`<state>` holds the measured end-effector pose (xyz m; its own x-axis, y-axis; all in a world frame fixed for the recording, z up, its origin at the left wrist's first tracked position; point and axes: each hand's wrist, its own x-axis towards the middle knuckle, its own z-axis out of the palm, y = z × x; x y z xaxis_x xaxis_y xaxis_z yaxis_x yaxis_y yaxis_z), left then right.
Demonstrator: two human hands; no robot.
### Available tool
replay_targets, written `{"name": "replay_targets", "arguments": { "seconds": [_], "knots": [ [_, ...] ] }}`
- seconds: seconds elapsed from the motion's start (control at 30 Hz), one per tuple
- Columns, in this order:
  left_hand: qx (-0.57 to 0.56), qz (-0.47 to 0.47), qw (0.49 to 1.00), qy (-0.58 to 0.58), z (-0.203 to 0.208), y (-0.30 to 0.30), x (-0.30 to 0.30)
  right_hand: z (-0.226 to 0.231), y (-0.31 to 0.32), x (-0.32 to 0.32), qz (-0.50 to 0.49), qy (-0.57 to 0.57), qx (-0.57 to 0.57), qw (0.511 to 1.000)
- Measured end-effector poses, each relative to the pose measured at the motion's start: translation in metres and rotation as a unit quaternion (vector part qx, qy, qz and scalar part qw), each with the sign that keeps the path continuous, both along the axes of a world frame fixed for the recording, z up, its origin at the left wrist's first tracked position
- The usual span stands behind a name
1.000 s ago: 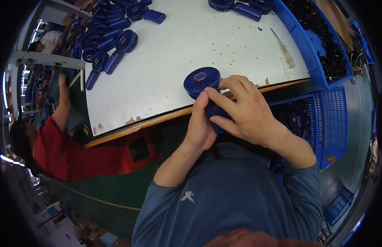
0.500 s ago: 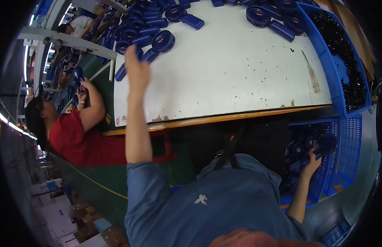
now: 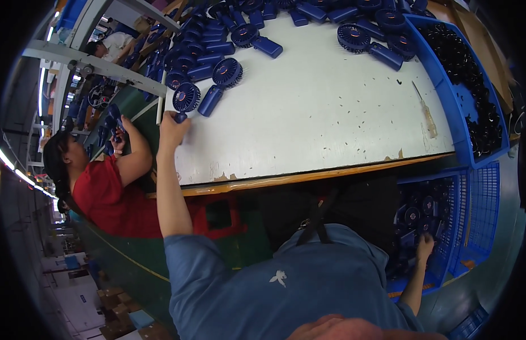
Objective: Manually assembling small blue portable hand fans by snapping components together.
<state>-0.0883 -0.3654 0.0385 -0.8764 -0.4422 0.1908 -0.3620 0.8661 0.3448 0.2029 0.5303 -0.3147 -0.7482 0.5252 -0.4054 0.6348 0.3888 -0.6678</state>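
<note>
At the left end of the white worktable (image 3: pixel 308 107), my left hand (image 3: pixel 173 130) is closed round the handle of a dark blue handheld fan (image 3: pixel 186 97). The fan's round head points away from me, close to another handheld fan (image 3: pixel 211 101) on the tabletop. Low on the right, my right hand (image 3: pixel 425 246) is inside a blue crate (image 3: pixel 456 207) filled with similar fans (image 3: pixel 412 215). Its fingers look curled beside one of them; what they hold, if anything, is too small to make out.
Many blue fans (image 3: pixel 209 48) crowd the table's far side. A blue tray (image 3: pixel 438 71) of small black parts stands at the right, near a pointed tool with a pale handle (image 3: pixel 429 120). A co-worker in red (image 3: pixel 107 190) sits left, beyond a metal frame post (image 3: pixel 104 67).
My left hand has come left and nearer, now closed on a fan handle. My right hand has gone lower in the crate; the fan it held up is no longer distinct. The view has shifted slightly.
</note>
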Motion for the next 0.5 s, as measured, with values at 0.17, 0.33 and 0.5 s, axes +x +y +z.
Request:
{"name": "replay_targets", "arguments": {
  "seconds": [0.17, 0.33, 0.5],
  "knots": [
    [0.465, -0.07, 0.873, 0.129, -0.014, 0.161, 0.06, 0.227, -0.238, -0.136, 0.162, 0.175, -0.182, 0.954],
    [0.765, -0.185, 0.596, 0.158, -0.044, 0.345, 0.11, 0.292, -0.354, -0.165, 0.386, 0.214, -0.347, 0.827],
    [0.765, -0.102, 0.627, 0.108, -0.049, 0.357, 0.102, 0.304, -0.398, -0.164, 0.417, 0.289, -0.131, 0.852]
  ]
}}
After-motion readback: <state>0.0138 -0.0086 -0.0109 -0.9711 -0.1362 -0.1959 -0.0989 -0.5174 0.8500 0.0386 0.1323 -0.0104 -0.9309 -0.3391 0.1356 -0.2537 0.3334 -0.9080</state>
